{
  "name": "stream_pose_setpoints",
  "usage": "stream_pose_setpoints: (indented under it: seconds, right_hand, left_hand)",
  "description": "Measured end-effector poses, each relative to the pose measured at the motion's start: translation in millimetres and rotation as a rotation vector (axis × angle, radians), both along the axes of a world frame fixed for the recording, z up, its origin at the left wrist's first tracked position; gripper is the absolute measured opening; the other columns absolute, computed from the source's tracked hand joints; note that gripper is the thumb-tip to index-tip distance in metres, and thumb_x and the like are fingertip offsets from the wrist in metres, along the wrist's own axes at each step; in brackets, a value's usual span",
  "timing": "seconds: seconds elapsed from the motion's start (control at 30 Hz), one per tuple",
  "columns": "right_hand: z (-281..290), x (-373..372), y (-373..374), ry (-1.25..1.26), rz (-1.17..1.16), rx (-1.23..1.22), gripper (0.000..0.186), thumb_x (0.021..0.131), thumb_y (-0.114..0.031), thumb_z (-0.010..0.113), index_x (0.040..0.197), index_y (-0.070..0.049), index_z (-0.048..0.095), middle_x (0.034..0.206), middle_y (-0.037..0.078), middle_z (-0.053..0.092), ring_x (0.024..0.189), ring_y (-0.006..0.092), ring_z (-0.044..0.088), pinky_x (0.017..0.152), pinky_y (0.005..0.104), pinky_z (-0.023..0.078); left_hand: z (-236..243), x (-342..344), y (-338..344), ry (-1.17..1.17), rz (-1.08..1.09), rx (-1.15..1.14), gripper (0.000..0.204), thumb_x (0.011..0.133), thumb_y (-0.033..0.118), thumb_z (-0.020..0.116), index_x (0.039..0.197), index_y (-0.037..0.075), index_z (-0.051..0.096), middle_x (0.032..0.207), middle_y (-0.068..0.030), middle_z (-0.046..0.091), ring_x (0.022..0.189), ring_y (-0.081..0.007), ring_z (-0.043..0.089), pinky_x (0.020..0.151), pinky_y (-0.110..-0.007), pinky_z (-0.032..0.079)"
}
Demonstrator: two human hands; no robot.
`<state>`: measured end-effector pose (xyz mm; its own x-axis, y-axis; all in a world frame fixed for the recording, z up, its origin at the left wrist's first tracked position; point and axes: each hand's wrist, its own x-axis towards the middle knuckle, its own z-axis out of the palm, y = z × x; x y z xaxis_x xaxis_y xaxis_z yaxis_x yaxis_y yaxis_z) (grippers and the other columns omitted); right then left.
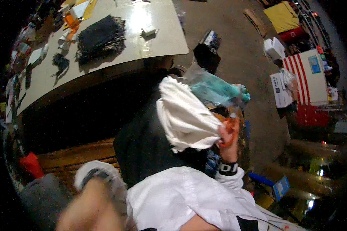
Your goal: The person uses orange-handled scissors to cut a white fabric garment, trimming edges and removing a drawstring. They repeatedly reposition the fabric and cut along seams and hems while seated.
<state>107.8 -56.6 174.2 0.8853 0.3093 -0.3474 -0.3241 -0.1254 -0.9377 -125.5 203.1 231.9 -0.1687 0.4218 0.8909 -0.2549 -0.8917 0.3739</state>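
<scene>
A white piece of cloth (187, 115) with gathered, uneven edges spreads over the dark cloth on my lap. My right hand (227, 136) is closed on its right end, and something orange shows beside the fingers, too unclear to name. At the lower left my left hand (90, 208) is raised close to the camera, apart from the cloth. Motion smears it, so its fingers cannot be made out.
On the pale table (158, 46) lie a folded black fringed cloth (100, 38) and a small white object (149, 31). A teal plastic bag (216, 88) sits beyond my right hand. Boxes (282, 90) and a red-striped panel (306, 77) stand at the right.
</scene>
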Motion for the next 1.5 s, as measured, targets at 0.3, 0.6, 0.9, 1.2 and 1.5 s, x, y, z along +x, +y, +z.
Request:
stream_pose_setpoints:
  seconds: [0.3, 0.6, 0.9, 1.2, 1.5]
  right_hand:
    - [45, 39, -31, -0.859, 0.112, 0.092, 0.035, 0.086, -0.015, 0.054, 0.116, 0.0, 0.048, 0.1, 0.012, 0.057, 0.084, 0.016, 0.053, 0.076, 0.0282, 0.044]
    - [39, 18, -82, -0.832, -0.061, 0.301, 0.029, 0.084, -0.011, 0.057, 0.11, -0.002, 0.049, 0.098, 0.01, 0.057, 0.084, 0.0153, 0.054, 0.077, 0.0284, 0.044]
    - [21, 33, -121, -0.717, -0.102, 0.404, 0.024, 0.081, -0.007, 0.059, 0.103, -0.004, 0.049, 0.095, 0.008, 0.057, 0.083, 0.0147, 0.054, 0.077, 0.0286, 0.044]
    - [5, 70, -127, -0.546, -0.006, 0.483, 0.021, 0.079, -0.003, 0.062, 0.096, -0.005, 0.05, 0.092, 0.006, 0.057, 0.083, 0.014, 0.054, 0.078, 0.0287, 0.044]
    - [-66, 26, -15, -0.453, 0.455, -0.296, 0.023, 0.078, -0.011, 0.068, 0.093, -0.004, 0.053, 0.076, 0.001, 0.052, 0.069, 0.0144, 0.05, 0.068, 0.0281, 0.044]
  left_hand:
    - [-183, 207, -43, 0.936, -0.487, -0.38, 0.062, 0.068, 0.014, 0.071, 0.124, 0.001, 0.047, 0.128, -0.0199, 0.043, 0.12, -0.0362, 0.04, 0.103, -0.041, 0.033]
    - [-208, 279, -104, 1.279, -0.993, 0.014, 0.018, 0.07, 0.011, 0.063, 0.086, 0.005, 0.06, 0.087, -0.0167, 0.062, 0.089, -0.0355, 0.058, 0.079, -0.045, 0.045]
    - [-159, 287, -46, 0.67, -0.876, -0.471, 0.026, 0.078, 0.02, 0.061, 0.093, 0.0, 0.067, 0.09, -0.0137, 0.069, 0.08, -0.0204, 0.065, 0.071, -0.031, 0.05]
    - [17, 183, 2, 0.546, -0.53, 0.141, 0.023, 0.06, 0.018, 0.07, 0.076, 0.005, 0.061, 0.067, -0.0124, 0.057, 0.061, -0.0311, 0.058, 0.054, -0.037, 0.042]
    - [-88, 175, 45, 1.864, -1.435, -0.105, 0.05, 0.084, 0.036, 0.065, 0.118, 0.001, 0.055, 0.11, -0.0137, 0.063, 0.101, -0.0231, 0.059, 0.088, -0.033, 0.046]
